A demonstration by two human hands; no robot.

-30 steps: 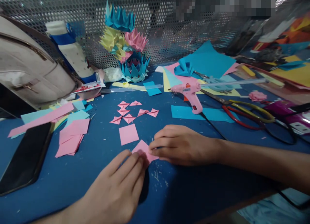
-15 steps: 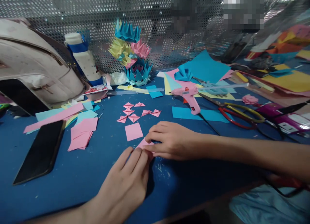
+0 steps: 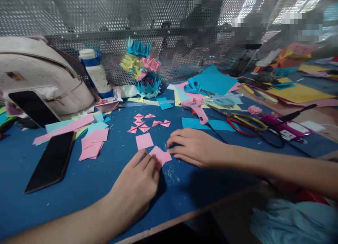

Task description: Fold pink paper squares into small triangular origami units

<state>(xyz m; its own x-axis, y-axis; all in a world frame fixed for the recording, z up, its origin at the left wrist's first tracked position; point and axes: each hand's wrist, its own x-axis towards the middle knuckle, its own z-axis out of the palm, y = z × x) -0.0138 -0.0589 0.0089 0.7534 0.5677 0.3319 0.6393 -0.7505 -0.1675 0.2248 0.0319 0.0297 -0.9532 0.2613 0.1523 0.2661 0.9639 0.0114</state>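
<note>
Pink paper (image 3: 160, 154) lies on the blue table between my two hands, with a creased or partly folded shape. My left hand (image 3: 144, 173) has its curled fingertips on the left edge of this paper. Just right of it rests my right hand (image 3: 191, 147), fingers apart and holding nothing. A flat pink square (image 3: 144, 141) lies beyond my left fingertips. Farther back are several small folded pink pieces (image 3: 138, 122). A stack of pink squares (image 3: 92, 145) is to the left.
A black phone (image 3: 50, 163) lies at the left. A pink glue gun (image 3: 196, 108), scissors (image 3: 246, 124) and a blue strip (image 3: 208, 124) are beyond my right hand. Paper flowers (image 3: 144, 68), a bottle (image 3: 96, 73) and a bag (image 3: 39, 78) stand at the back.
My right hand has let go of the pink paper and moved slightly right, uncovering more of it. The camera view has shifted, so the whole table appears displaced.
</note>
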